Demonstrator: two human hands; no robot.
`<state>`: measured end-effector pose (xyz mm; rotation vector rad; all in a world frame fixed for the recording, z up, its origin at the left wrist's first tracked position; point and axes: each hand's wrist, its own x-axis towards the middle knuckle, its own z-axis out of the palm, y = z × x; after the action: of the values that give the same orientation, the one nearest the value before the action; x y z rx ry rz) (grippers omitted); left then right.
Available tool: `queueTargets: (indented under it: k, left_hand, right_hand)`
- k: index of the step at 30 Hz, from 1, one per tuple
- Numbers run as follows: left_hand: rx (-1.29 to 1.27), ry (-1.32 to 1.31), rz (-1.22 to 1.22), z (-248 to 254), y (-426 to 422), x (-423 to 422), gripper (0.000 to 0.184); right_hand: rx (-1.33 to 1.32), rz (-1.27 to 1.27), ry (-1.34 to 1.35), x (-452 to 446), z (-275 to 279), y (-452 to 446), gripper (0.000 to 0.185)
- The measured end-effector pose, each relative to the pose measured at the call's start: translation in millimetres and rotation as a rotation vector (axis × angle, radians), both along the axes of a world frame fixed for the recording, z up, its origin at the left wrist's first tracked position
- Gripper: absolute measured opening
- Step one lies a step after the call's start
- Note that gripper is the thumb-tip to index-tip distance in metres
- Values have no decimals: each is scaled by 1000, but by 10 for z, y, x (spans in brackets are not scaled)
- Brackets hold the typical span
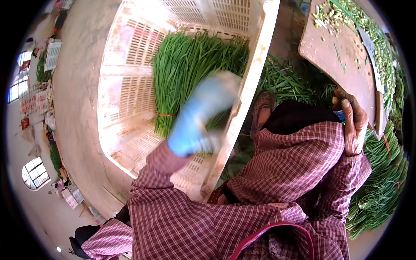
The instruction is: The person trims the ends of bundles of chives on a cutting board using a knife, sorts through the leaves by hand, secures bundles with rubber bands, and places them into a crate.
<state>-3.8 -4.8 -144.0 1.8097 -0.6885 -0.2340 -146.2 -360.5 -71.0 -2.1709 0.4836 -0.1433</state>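
My left hand (212, 95), in a blue and white glove, reaches into a large white plastic crate (133, 93). It is over a bundle of long green leaves, like garlic chives (182, 65), and motion smears its fingers, so a hold cannot be told. An orange-red band (166, 115) ties that bundle near its stem end. My bare right hand (354, 121) is near my knee, beside the corner of a wooden board (333, 56). Its fingers are curled, with a small tan piece and a bit of blue at them that I cannot make out.
A knife (372, 65) lies on the board beside chopped pale stem pieces (327, 19). More banded green bundles (377, 186) lie at the right. Loose leaves (286, 80) cover the floor between crate and board. Another person's checked sleeve (108, 238) shows at lower left.
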Motion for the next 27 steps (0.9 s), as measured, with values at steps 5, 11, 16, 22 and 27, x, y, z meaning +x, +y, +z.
queueTargets:
  k: [5, 11, 16, 22, 27]
  left_hand:
    - [551, 428, 820, -1912, 1605, 380, 100]
    - [725, 296, 774, -2676, 1985, 219, 105]
    - [666, 249, 694, -2603, 1683, 79, 99]
    - [915, 472, 687, -2729, 1534, 142, 97]
    - [742, 289, 703, -2749, 1591, 268, 95]
  right_hand:
    - [-17, -39, -29, -122, -75, -62, 34]
    - [28, -61, 21, -118, -34, -28, 32]
    - [20, -67, 5, -109, -62, -51, 29]
    - [14, -67, -1, -83, -55, -43, 27]
    - [-81, -58, 14, -123, -66, -70, 23]
